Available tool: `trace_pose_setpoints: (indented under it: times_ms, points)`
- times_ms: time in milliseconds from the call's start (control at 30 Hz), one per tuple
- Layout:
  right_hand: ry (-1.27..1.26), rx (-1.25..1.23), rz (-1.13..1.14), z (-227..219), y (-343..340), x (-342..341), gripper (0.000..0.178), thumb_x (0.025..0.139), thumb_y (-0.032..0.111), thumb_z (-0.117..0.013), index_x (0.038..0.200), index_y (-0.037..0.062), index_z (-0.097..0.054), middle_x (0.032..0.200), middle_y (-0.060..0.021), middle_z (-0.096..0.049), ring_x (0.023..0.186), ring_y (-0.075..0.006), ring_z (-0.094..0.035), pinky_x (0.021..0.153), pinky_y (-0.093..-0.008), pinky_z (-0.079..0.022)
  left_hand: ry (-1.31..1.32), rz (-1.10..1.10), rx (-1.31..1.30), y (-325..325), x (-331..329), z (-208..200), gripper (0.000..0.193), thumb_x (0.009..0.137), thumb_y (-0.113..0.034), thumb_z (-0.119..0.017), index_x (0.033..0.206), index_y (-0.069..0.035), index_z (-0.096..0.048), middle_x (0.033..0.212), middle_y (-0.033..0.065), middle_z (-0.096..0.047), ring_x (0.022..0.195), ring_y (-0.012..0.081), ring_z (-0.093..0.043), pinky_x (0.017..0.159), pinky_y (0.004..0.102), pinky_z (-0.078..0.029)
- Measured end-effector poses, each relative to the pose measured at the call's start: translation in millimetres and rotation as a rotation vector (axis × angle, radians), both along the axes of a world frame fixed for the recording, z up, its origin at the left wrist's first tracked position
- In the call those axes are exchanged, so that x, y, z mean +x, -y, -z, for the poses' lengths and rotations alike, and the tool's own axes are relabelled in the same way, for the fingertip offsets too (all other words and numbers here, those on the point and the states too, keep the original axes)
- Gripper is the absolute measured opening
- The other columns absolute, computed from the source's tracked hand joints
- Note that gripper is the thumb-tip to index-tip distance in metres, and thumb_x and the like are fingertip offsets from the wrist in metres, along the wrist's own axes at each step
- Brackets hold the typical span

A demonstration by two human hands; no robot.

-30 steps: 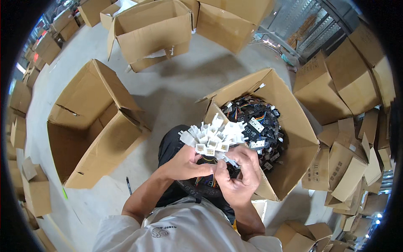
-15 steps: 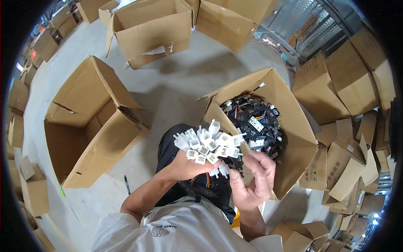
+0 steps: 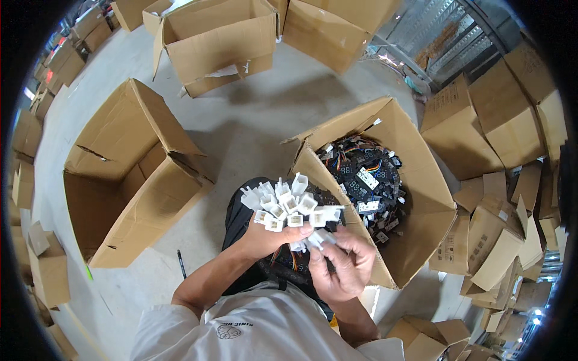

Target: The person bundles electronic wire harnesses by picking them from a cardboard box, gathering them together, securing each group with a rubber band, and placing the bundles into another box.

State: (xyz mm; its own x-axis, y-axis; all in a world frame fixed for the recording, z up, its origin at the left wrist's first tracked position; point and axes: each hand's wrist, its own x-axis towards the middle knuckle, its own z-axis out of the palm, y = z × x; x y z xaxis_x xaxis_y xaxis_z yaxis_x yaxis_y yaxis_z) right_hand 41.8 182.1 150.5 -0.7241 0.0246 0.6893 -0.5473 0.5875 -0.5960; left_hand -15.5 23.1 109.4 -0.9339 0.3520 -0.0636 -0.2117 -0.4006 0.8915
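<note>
My left hand (image 3: 265, 242) is closed around a bunch of white plastic wire connectors (image 3: 291, 204), their hollow ends fanned upward. Below the bunch at its right side, my right hand (image 3: 344, 268) has its fingers drawn together on a white connector (image 3: 320, 239); its fingertips partly hide that piece. Dark circuit boards with coloured wires (image 3: 288, 260) show beneath my hands, over my lap. Just right of my hands, an open cardboard box (image 3: 424, 195) holds a heap of black display circuit boards (image 3: 366, 174) with wires and white labels.
An open cardboard box (image 3: 102, 180) stands tilted at the left, its visible inside bare. More open boxes (image 3: 220, 42) stand at the far side. Stacked and flattened cartons (image 3: 463, 120) line the right. A dark pen (image 3: 182, 263) lies on the grey floor left of my lap.
My right hand has moved left and down to the bunch, and its spread fingers have closed on a connector. The bunch in my left hand has shifted slightly left and turned.
</note>
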Motion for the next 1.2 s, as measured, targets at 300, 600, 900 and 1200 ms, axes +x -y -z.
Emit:
trace_pose_setpoints:
  times_ms: [300,600,900,1200]
  points:
    - [0.012,0.054,-0.212,-49,-19,-32,0.044,0.066,0.008,-0.086,0.104,-0.0031,-0.068,0.103,-0.0151,-0.062,0.090,-0.0299,-0.062,0.082,-0.0418,-0.051,-0.152,0.071,-0.037,-1,3,2,0.047,0.079,-0.008,-0.081,0.122,-0.004,-0.062,0.106,0.0036,-0.069,0.097,0.0134,-0.064,0.085,0.0316,-0.051]
    - [0.124,-0.085,-0.147,-29,-27,-11,0.023,0.076,-0.004,-0.067,0.099,-0.0033,-0.064,0.094,-0.0162,-0.063,0.079,-0.0280,-0.066,0.070,-0.0359,-0.055,-0.206,0.131,-0.264,4,1,9,0.049,0.079,-0.024,-0.083,0.121,-0.008,-0.064,0.111,0.0029,-0.069,0.100,0.0158,-0.064,0.089,0.0302,-0.048]
    - [0.293,-0.186,-0.300,-43,-27,-28,0.026,0.079,-0.008,-0.066,0.105,-0.0017,-0.064,0.102,-0.0153,-0.066,0.084,-0.0195,-0.065,0.073,-0.0291,-0.052,-0.529,0.109,-0.317,0,-10,0,0.054,0.074,-0.029,-0.086,0.117,-0.006,-0.063,0.106,0.0059,-0.066,0.096,0.0220,-0.062,0.086,0.0360,-0.047]
    - [0.367,-0.142,-0.224,-31,-37,-26,0.023,0.077,-0.006,-0.068,0.099,0.0007,-0.064,0.092,-0.0112,-0.066,0.076,-0.0158,-0.064,0.071,-0.0268,-0.051,-0.629,0.094,-0.339,-1,-21,-1,0.048,0.074,-0.028,-0.085,0.110,-0.005,-0.064,0.105,0.0057,-0.063,0.094,0.0206,-0.060,0.082,0.0348,-0.047]
